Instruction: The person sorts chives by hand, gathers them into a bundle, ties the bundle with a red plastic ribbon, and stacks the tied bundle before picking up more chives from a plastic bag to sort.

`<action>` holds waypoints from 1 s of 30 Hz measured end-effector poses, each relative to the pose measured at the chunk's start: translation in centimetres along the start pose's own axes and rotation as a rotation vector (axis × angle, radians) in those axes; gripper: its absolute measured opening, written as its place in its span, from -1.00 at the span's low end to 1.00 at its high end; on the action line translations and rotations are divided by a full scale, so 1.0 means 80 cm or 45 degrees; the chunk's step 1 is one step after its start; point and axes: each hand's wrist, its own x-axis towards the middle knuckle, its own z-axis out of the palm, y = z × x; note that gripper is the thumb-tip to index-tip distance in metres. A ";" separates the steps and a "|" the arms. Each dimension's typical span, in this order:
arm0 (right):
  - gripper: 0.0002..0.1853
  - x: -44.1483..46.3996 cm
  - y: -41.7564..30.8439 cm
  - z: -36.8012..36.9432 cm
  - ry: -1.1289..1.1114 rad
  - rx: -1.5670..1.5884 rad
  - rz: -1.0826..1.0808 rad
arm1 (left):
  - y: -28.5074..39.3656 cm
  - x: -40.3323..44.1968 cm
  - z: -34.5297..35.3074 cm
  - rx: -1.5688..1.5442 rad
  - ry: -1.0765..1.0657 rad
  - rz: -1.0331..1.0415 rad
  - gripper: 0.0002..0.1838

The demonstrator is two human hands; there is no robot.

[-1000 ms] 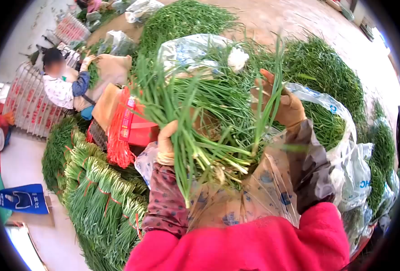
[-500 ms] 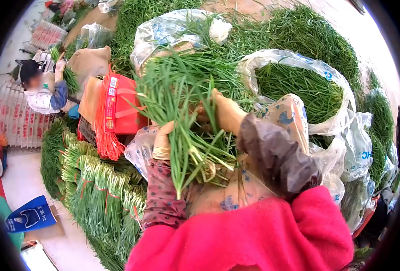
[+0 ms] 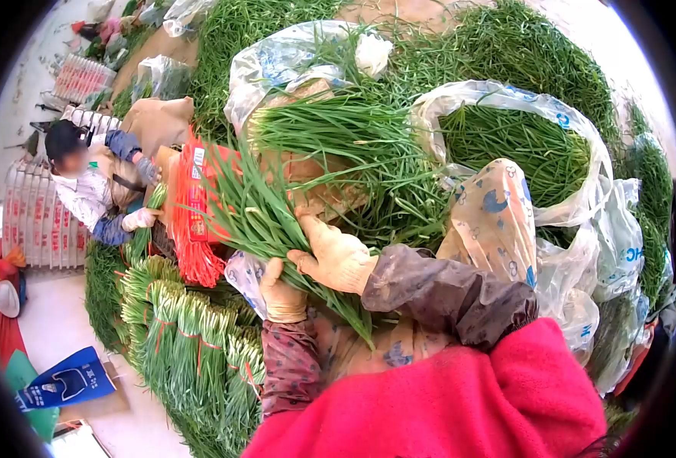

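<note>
A loose bunch of long green stalks [image 3: 250, 217] lies slanted across both hands, its leaves toward the upper left. My left hand [image 3: 281, 294], gloved, is closed round the lower part of the bunch. Gloved too, my right hand [image 3: 334, 256] presses on the bunch from the right, with its thumb and fingers on the stalks. Just above the hands a trimmed pile of greens [image 3: 330, 126] rests on a brown surface. Red ties [image 3: 193, 252] hang over a red box [image 3: 223, 164] left of the bunch.
Tied bundles [image 3: 193, 343] are stacked at the lower left. An open plastic bag [image 3: 598, 153] of greens [image 3: 514, 153] stands on the right, near my covered knee [image 3: 494, 217]. Heaped greens [image 3: 536, 46] lie behind. A co-worker [image 3: 93, 179] sits at the left beside white crates [image 3: 40, 217].
My right hand has come down and left onto the bunch. The bunch has turned, and its cut ends no longer show. The co-worker's hands have moved down toward the tied bundles.
</note>
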 end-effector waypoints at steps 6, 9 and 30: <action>-0.29 -0.010 -0.030 0.047 0.201 -0.731 -0.133 | -0.007 0.004 -0.002 -0.204 0.151 -0.338 -0.42; -0.25 -0.020 -0.015 0.040 0.031 -0.471 -0.374 | -0.004 0.005 -0.013 -0.305 0.221 -0.365 -0.52; -0.69 0.101 0.107 -0.007 0.032 2.412 0.380 | 0.000 0.022 0.013 -0.243 -0.121 -0.327 -0.63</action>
